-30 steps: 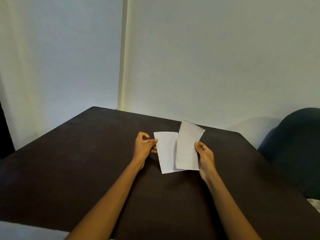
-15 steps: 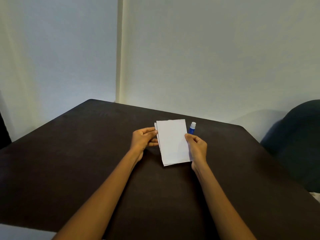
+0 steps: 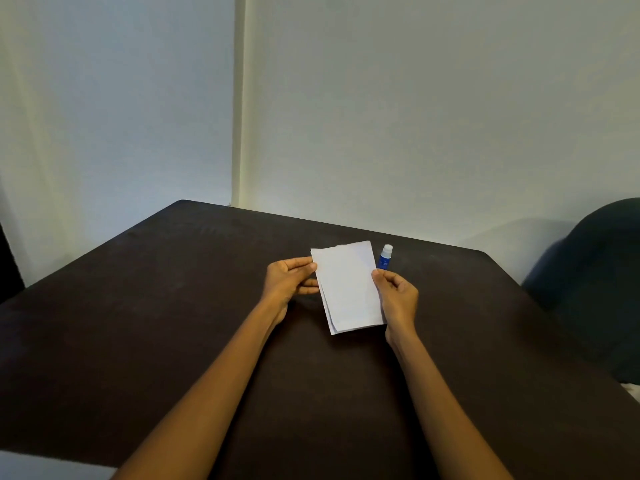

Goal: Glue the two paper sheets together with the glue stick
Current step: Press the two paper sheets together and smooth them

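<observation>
Two white paper sheets (image 3: 348,289) lie one on top of the other over the dark table (image 3: 173,323), the lower sheet peeking out along the left and bottom edges. My left hand (image 3: 289,280) pinches the stack at its left edge. My right hand (image 3: 398,299) pinches its right edge. A blue glue stick with a white cap (image 3: 385,257) stands upright on the table just behind my right hand, beside the sheets' far right corner.
Pale walls rise behind the table and meet in a corner at the far left. A dark blue chair back (image 3: 595,282) sits past the table's right edge. The table's front edge runs along the lower left.
A second ago the sheets were held apart, side by side. My right hand has brought its sheet over the left one, and both now sit stacked. The glue stick has come into view.
</observation>
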`<state>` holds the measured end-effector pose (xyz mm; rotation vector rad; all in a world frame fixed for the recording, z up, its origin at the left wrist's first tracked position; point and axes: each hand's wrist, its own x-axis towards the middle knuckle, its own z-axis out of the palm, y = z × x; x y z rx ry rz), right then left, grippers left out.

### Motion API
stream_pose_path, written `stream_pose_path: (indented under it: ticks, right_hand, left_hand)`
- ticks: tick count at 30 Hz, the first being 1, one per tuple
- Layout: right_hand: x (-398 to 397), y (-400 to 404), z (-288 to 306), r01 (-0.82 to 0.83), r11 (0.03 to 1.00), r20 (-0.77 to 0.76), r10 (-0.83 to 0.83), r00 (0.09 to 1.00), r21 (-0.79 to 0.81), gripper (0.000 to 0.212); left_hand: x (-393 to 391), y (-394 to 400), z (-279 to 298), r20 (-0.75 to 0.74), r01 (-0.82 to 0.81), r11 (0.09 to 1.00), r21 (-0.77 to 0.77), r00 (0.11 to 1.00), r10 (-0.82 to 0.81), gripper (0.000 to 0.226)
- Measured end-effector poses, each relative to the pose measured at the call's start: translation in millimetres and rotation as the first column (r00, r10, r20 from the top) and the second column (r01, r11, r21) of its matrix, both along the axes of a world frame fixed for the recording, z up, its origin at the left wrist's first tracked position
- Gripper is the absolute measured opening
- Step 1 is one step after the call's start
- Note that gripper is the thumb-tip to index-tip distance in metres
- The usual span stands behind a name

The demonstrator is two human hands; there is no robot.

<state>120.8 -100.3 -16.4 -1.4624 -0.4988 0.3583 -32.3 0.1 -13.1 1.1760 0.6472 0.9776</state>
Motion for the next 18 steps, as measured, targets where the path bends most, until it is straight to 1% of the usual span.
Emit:
stream_pose_path:
  ticks: [8, 18]
  right_hand:
    - [-4.8, 0.9, -1.0, -0.001, 1.0, 0.075, 0.0, 0.997, 0.014, 0.011]
    - [-4.0, 2.0, -2.9, 0.004, 1.0, 0.091, -0.006, 0.996, 0.021, 0.013]
  left_hand:
    - [-0.7, -1.0, 1.1, -0.019, 0.008, 1.0, 0.003, 1.0, -0.008, 0.023]
    - [-0.5, -1.0, 0.4, -0.024, 0.009, 1.0, 0.018, 1.0, -0.009, 0.014]
